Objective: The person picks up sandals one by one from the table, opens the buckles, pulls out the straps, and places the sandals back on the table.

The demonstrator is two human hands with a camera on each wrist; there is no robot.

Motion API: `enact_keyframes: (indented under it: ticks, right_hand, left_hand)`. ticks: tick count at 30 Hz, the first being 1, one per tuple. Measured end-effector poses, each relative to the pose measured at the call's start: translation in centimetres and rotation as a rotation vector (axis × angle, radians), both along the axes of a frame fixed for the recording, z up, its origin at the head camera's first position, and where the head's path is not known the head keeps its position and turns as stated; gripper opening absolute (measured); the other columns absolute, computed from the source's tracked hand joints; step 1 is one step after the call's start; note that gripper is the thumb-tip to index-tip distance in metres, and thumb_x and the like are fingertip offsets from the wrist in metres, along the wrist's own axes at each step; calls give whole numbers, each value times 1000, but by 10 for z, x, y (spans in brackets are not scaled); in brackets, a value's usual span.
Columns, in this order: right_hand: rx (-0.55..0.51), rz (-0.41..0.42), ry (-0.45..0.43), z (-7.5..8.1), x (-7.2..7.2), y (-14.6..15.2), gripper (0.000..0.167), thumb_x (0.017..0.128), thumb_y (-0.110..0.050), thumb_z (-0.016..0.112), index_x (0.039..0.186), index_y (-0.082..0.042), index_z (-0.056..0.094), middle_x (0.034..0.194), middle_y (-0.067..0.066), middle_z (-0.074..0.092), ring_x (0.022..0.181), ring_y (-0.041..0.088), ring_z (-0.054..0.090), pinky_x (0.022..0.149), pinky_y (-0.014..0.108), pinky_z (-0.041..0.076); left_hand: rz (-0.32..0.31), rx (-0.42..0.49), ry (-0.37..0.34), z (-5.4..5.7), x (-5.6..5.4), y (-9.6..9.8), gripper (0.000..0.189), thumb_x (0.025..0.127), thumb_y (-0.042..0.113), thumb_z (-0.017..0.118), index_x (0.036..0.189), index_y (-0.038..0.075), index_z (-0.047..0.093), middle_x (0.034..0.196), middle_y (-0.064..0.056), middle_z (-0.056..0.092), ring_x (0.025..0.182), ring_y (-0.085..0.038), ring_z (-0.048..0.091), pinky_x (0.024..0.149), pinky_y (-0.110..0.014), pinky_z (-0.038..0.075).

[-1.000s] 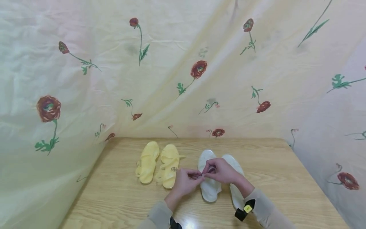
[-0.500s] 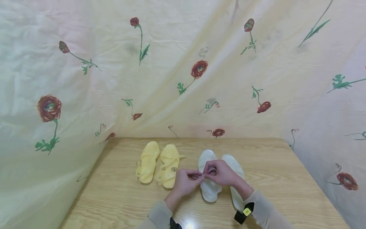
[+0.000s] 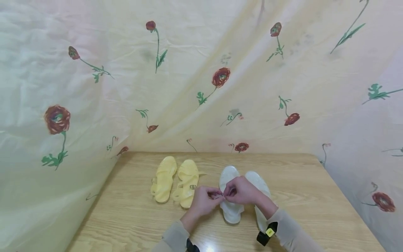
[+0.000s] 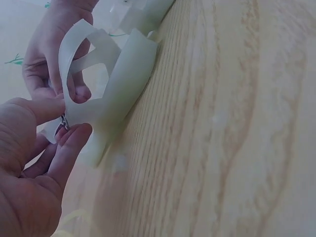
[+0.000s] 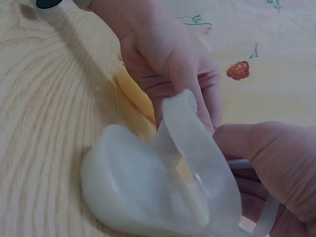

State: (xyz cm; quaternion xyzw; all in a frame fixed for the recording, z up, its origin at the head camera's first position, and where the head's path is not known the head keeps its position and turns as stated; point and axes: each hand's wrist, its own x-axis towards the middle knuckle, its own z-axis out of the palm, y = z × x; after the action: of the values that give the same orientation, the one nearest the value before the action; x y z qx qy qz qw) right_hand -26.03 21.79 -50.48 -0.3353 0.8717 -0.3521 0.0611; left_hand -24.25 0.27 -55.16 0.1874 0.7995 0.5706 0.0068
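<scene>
My left hand (image 3: 203, 202) and right hand (image 3: 241, 190) meet over the left one of two whitish translucent sandals (image 3: 232, 214). In the left wrist view, left thumb and fingers pinch a small metal buckle (image 4: 64, 122) at the side of its ankle strap (image 4: 69, 47). Close beside it, my right hand's fingers are curled at the strap; the left wrist view shows them partly behind it. A thin strap end (image 5: 267, 217) comes out below the right hand in the right wrist view. The sandal's heel (image 5: 111, 173) rests on the table. The other white sandal (image 3: 256, 180) lies partly under my right forearm.
A pair of yellow sandals, the left one (image 3: 164, 180) and the right one (image 3: 188, 180), lies to the left on the wooden table (image 3: 126, 217). Flower-printed cloth (image 3: 176, 87) hangs behind and along both sides.
The right hand has turned slightly, and the loop seen between its fingers earlier no longer shows. My left hand stays almost in place. The head view has shifted a little.
</scene>
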Motion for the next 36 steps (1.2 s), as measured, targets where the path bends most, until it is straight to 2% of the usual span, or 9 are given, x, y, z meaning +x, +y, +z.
enact_keyframes:
  ticks: [7,11,14,18,21,31,32,36]
  right_hand:
    - [-41,-10,36,-1,-4,5,20,81,3,78,79,-17,75,78,-9,76,74,-4,68,69,21,62]
    - [-53,19,39,2,-5,6,15,84,2,74,83,-13,74,82,-5,76,77,-1,69,71,24,63]
    - [-50,37,10,5,-6,5,5,90,-3,75,88,-8,74,87,-2,78,80,1,71,74,26,64]
    - [-39,47,-44,8,-6,6,4,93,-9,79,91,-10,77,90,-3,79,83,2,73,78,25,64]
    - [-48,46,-65,8,-5,7,7,93,-8,81,90,-13,79,90,-4,80,82,2,74,77,24,64]
    - [-126,39,-89,1,-8,6,9,90,-4,81,86,-12,81,86,1,82,80,1,75,73,24,65]
    - [-128,44,-88,0,-8,6,9,90,-4,81,86,-12,81,86,1,81,79,0,75,73,24,65]
    - [-88,53,15,-4,-8,13,14,86,-1,82,82,-13,78,81,-3,79,75,-4,70,68,22,62]
  left_hand:
    - [-15,-8,-7,2,1,0,14,88,12,86,94,1,82,85,-11,82,70,1,69,66,-15,59]
    - [7,-11,-7,2,2,0,14,87,13,87,94,2,82,85,-11,82,70,0,69,66,-16,59]
    - [12,5,-16,1,2,1,15,86,12,88,96,1,82,87,-11,82,71,-1,70,66,-16,59]
    - [8,30,-32,1,2,3,18,85,11,89,98,1,83,88,-13,82,71,-2,72,67,-16,60]
    - [5,34,-32,0,2,4,18,84,9,90,98,1,83,88,-14,82,71,-2,73,67,-16,60]
    - [-8,21,12,-1,2,2,11,87,7,86,96,1,83,87,-13,82,72,-3,74,68,-16,60]
    - [-10,21,15,-1,1,1,10,87,6,85,96,1,83,87,-13,82,72,-3,73,68,-16,60]
    - [4,22,9,-3,0,0,9,88,8,85,93,2,83,86,-13,82,71,-1,72,68,-16,60]
